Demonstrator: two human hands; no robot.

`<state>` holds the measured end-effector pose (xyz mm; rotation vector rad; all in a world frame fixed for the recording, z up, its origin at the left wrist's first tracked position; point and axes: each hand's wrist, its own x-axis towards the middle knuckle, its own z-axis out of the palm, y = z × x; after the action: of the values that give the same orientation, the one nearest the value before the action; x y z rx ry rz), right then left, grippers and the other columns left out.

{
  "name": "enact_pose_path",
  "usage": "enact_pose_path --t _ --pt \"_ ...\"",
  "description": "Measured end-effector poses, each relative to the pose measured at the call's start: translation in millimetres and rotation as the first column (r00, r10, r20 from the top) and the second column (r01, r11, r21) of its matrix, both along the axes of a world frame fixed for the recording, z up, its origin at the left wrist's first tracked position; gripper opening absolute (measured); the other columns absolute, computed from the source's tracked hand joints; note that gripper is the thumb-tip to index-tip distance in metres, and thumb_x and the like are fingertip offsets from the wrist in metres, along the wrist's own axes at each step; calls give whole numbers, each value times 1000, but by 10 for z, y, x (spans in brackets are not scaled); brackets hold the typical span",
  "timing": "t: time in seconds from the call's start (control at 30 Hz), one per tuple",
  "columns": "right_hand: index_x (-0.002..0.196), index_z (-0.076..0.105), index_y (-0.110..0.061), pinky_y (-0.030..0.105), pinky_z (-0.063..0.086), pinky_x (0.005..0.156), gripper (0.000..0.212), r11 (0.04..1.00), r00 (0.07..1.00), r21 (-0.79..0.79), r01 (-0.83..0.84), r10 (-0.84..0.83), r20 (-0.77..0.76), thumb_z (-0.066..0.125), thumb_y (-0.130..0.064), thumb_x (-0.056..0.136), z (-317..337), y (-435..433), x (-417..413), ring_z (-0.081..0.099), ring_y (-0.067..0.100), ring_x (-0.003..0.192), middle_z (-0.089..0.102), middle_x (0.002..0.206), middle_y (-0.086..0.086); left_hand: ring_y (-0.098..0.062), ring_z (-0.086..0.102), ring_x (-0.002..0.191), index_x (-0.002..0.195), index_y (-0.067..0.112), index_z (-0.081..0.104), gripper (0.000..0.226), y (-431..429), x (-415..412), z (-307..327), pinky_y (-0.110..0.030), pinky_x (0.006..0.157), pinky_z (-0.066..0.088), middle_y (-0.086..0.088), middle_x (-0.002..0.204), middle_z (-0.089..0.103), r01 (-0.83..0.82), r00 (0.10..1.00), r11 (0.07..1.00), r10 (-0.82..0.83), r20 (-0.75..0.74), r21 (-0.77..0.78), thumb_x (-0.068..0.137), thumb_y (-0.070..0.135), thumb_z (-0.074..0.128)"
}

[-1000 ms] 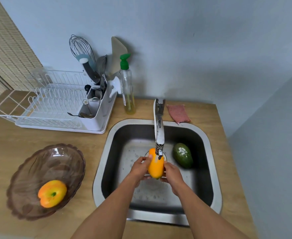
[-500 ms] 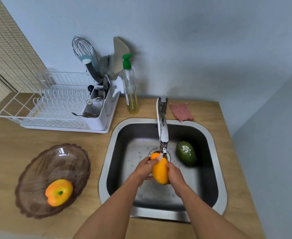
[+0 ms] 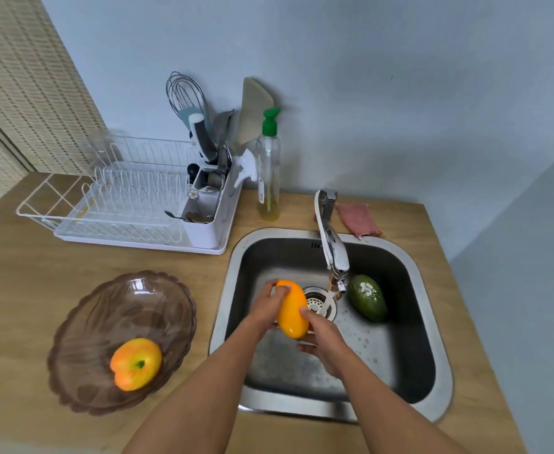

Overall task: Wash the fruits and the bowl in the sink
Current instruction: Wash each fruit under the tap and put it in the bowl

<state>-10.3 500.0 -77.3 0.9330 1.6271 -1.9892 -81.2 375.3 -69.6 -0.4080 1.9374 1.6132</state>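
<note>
Over the steel sink I hold a yellow mango between both hands. My left hand grips its left side with the thumb over the top end. My right hand curls round its lower right side. The mango sits just left of the faucet, whose water stream falls onto the drain. A green avocado lies in the basin to the right of the spout. On the counter to the left stands a brown glass bowl with an orange-yellow fruit inside.
A white dish rack with a utensil caddy, whisk and cutting board stands at the back left. A soap bottle with a green pump is beside it. A pink cloth lies behind the sink.
Both hands have carried the mango leftward, out from under the running water, and the view has shifted so the sink sits further right.
</note>
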Motion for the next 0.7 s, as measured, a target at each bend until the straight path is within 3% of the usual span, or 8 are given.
enact_pose_path --t 0.17,0.27,0.43,0.6,0.7 --pt "123 53 -13 44 55 84 36 993 997 -97 65 -68 -21 50 -38 98 75 -124 -172 65 29 99 62 121 14 -29 56 120 147 22 35 71 -195 -60 29 -38 86 56 -10 145 46 108 993 994 -106 -50 24 88 50 63" --pt "119 56 -17 42 57 81 31 998 996 -24 55 -57 -66 48 -38 98 107 -190 -215 64 26 103 62 119 11 -27 61 115 148 15 35 81 -285 -36 -2 -37 84 59 -12 143 50 104 994 992 -105 2 77 84 51 67" --pt "123 55 -22 35 54 78 31 962 986 269 -50 90 -137 51 -39 97 46 -235 -199 59 24 110 58 124 4 -28 62 112 145 16 34 80 -397 29 -11 -37 78 61 -10 142 49 51 999 999 -51 -4 13 83 53 68" --pt "110 61 -16 34 53 72 26 935 973 348 -71 142 -183 55 -36 95 69 -222 -234 66 20 92 67 109 7 -31 65 105 146 17 36 80 -365 20 -16 -39 65 62 -11 139 50 -1 1000 1000 1 -13 -11 84 62 60" --pt "108 59 -19 36 54 74 23 946 973 322 -44 113 -201 56 -37 95 96 -212 -226 65 18 81 67 99 4 -29 65 101 139 19 44 71 -295 46 -43 -43 67 62 -12 129 56 3 1000 1000 -3 -1 -9 87 66 51"
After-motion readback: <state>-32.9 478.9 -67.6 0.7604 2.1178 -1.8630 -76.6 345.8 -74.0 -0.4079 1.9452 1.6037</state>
